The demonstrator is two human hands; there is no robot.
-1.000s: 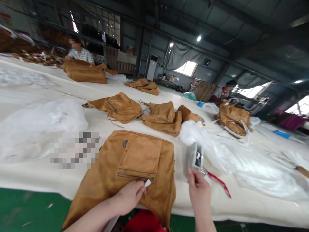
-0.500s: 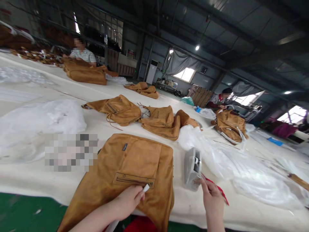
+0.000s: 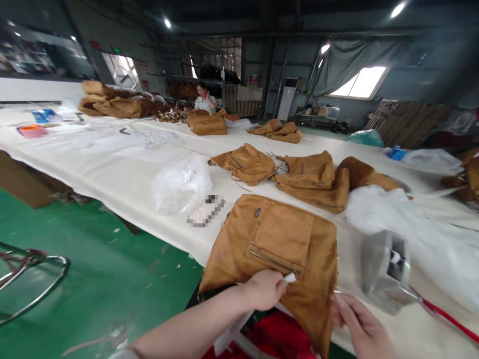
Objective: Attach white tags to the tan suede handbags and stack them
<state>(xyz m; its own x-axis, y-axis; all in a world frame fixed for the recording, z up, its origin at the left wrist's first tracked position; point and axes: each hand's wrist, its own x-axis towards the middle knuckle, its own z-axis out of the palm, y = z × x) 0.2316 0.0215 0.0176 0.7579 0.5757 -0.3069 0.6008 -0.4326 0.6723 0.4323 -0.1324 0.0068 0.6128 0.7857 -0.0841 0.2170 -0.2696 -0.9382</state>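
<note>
A tan bag [image 3: 280, 234] with a zipped front pocket [image 3: 275, 260] lies at the table's front edge, its lower part hanging over toward me. My left hand [image 3: 266, 289] rests on it below the zip, pinching a small white strip [image 3: 289, 277] near the zip's right end. At the bag's right side is my right hand [image 3: 355, 319], thumb and finger pinched together. A tiny pale bit shows at their tips, apparently a piece of clear tape [image 3: 337, 291]. The grey tape dispenser [image 3: 376, 269] stands on the table just beyond that hand.
Several more tan bags [image 3: 310, 179] lie behind mine. Clear plastic wrap [image 3: 422, 224] spreads at the right, a plastic bag [image 3: 181, 184] at the left. A red-handled tool [image 3: 445, 314] lies by the dispenser. Across the table [image 3: 123, 184] sits a person [image 3: 205, 102].
My view has swung left and levelled. My right hand has left the tape dispenser and come to the bag's right edge. The left hand keeps its pinch near the zip.
</note>
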